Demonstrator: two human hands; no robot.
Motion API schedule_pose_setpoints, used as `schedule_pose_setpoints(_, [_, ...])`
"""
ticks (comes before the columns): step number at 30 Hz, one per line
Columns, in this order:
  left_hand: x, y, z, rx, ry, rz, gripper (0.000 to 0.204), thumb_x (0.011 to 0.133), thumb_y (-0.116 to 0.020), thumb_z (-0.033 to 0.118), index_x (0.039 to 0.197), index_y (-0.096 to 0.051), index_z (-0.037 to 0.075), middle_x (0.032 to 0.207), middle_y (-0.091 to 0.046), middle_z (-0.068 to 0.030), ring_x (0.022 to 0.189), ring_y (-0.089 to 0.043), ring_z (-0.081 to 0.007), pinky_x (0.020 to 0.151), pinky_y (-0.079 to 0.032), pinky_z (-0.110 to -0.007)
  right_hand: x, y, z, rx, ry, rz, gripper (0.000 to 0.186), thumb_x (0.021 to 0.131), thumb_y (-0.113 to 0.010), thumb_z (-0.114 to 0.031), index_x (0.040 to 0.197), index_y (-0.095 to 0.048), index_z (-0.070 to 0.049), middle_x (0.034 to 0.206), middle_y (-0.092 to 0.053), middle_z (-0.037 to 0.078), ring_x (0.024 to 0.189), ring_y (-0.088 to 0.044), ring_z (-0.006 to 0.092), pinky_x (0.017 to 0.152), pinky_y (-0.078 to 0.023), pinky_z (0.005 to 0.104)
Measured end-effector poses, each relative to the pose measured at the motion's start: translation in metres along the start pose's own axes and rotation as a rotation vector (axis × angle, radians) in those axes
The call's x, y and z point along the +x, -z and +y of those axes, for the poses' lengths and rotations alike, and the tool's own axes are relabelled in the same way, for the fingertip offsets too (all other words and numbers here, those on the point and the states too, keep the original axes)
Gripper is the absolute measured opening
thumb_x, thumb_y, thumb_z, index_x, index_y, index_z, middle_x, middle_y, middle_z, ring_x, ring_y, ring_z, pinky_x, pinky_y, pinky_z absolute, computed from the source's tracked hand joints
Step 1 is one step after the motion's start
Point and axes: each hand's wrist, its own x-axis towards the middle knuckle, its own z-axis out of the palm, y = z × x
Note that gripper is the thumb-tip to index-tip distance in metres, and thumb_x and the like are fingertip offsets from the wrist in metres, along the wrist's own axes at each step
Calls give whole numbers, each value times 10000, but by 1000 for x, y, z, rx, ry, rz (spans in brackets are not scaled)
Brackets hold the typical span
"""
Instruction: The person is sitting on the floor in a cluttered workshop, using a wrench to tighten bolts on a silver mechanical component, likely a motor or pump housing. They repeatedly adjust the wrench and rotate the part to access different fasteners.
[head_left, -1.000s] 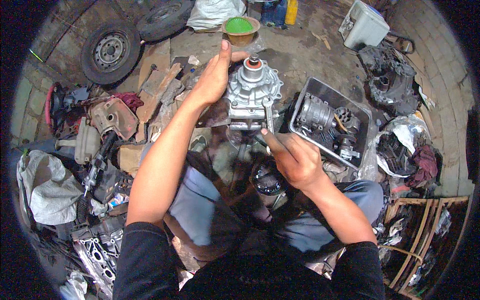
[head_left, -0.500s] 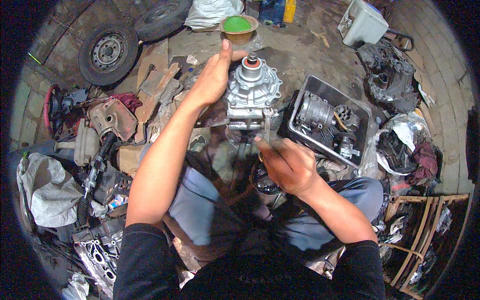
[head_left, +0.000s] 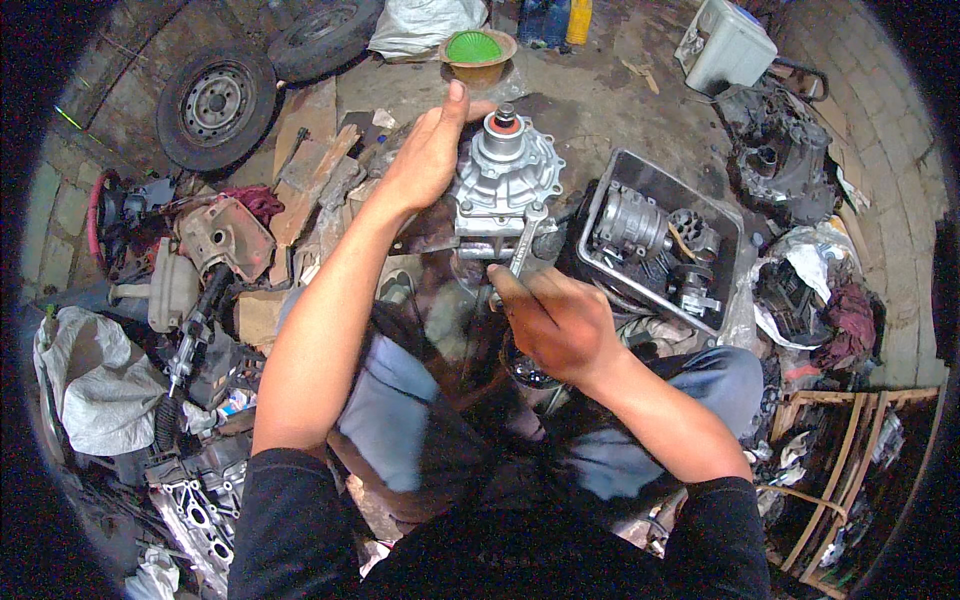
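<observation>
A silver metal gear housing [head_left: 507, 175], with a shaft and an orange-red ring at its top, stands in front of me. My left hand [head_left: 428, 160] braces its left side, thumb up and fingers reaching around the back, where they are partly hidden. My right hand [head_left: 560, 325] is closed around a combination wrench [head_left: 523, 245]. The wrench's upper end sits against the lower right edge of the housing, by a bolt. Its lower part is covered by my fingers. Beneath my right hand is a dark round part with shiny bits [head_left: 530, 372].
To the right stands a grey bin [head_left: 735, 255] of metal parts. Beyond it lie a dark casing [head_left: 780, 150] and a white container [head_left: 725, 45]. A bowl with a green dish [head_left: 478, 60] is ahead. Tyres [head_left: 215, 105] and scattered parts lie left.
My right hand has moved slightly left, swinging the wrench's lower end left so that it now slants. My left hand and the housing have stayed nearly still.
</observation>
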Motion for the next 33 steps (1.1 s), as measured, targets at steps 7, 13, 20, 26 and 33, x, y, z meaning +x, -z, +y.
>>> schedule_pose_setpoints(7, [-1,-1,-2,9,-26,-5,940,1048,-142,688,1264,-665,-63,1249,-695,-232,1242,-619,-331,1099,-408,-384,4,-9,4,82,-1,84,545,774,-649,-82,1318,-617,-70,778,-551,82,669,-606,272,545,-528,404])
schedule_pose_setpoints(13, [-3,2,-2,-10,-111,-35,849,1072,-191,645,1198,-703,-20,1157,-730,-185,1141,-654,-289,1041,-448,-382,-2,-14,15,67,36,252,601,681,-699,-50,1282,-674,-50,765,-543,48,624,-580,228,520,-524,374])
schedule_pose_setpoints(20, [-3,7,6,53,30,-140,902,1058,-118,662,1374,-605,-28,1427,-590,-210,1408,-468,-329,1219,-248,-412,-11,-11,14,-146,81,234,522,659,-759,-30,1179,-729,-36,895,-624,104,803,-629,293,650,-533,388])
schedule_pose_setpoints(26, [-3,7,10,64,45,-148,910,1052,-115,673,1387,-596,-23,1438,-575,-220,1420,-452,-334,1224,-239,-414,-12,0,17,-124,14,284,572,578,-753,-136,1150,-766,-118,988,-637,64,886,-631,287,658,-552,387])
schedule_pose_setpoints(33, [-4,0,-3,53,-93,24,859,1064,-222,658,1263,-657,-56,1204,-700,-233,1173,-639,-328,1035,-444,-404,-10,17,43,169,-53,351,204,806,-683,-11,1003,-736,-22,902,-699,121,798,-653,315,747,-526,414])
